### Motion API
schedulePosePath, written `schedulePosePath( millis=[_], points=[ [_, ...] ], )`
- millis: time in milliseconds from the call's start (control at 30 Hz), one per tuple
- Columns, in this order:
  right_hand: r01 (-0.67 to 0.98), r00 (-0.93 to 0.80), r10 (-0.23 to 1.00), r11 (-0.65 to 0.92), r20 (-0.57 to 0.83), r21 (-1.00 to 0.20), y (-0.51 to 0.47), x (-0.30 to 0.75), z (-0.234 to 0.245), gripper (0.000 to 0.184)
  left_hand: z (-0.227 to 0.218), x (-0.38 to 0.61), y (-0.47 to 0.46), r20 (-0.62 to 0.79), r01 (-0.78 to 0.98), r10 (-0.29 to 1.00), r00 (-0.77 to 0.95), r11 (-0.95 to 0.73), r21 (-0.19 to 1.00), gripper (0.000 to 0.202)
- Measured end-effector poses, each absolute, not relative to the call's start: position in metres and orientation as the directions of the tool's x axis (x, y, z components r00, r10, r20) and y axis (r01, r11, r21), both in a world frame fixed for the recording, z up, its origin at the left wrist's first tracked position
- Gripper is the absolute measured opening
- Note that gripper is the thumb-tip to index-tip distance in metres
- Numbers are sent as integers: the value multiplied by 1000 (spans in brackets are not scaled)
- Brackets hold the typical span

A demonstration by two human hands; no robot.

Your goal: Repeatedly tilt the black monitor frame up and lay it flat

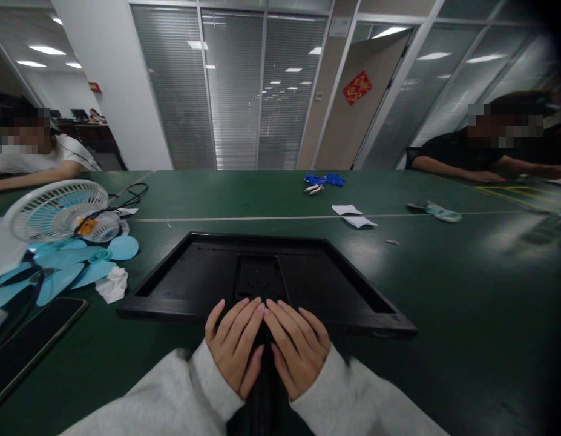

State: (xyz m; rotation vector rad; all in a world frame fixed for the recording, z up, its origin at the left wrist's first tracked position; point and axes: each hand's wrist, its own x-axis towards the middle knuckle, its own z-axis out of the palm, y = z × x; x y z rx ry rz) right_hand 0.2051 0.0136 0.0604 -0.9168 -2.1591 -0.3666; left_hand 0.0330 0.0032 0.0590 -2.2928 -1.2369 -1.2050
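A black monitor [307,272] lies on the green table with its recessed back facing up, and a dark stand neck [261,393] runs from it toward me. My left hand [237,345] rests over the near edge at the middle, fingers stretched forward. Beside it, my right hand [298,345] lies the same way, and the index fingertips nearly meet above the neck. Neither hand is wrapped around anything that I can see. What lies under the palms is hidden.
To the left are a fan with a white grille [57,212], light-blue fan blades [80,263], crumpled paper [112,284] and a phone [30,351]. Blue gloves [324,180] and white papers [355,216] lie farther back. One person sits at each side.
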Motion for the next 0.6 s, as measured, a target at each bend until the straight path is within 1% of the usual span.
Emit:
schedulePosePath(
  millis=[433, 600],
  points=[
    [732, -464, 495, 682, 734, 3, 15, 204, 55, 48, 60, 34, 3, 771, 795, 566, 293, -592, 132, 44],
    [735, -458, 493, 678, 740, 3, 16, 205, 54, 48, 63, 34, 5, 782, 789, 543, 308, -604, 109, 43]
  ],
)
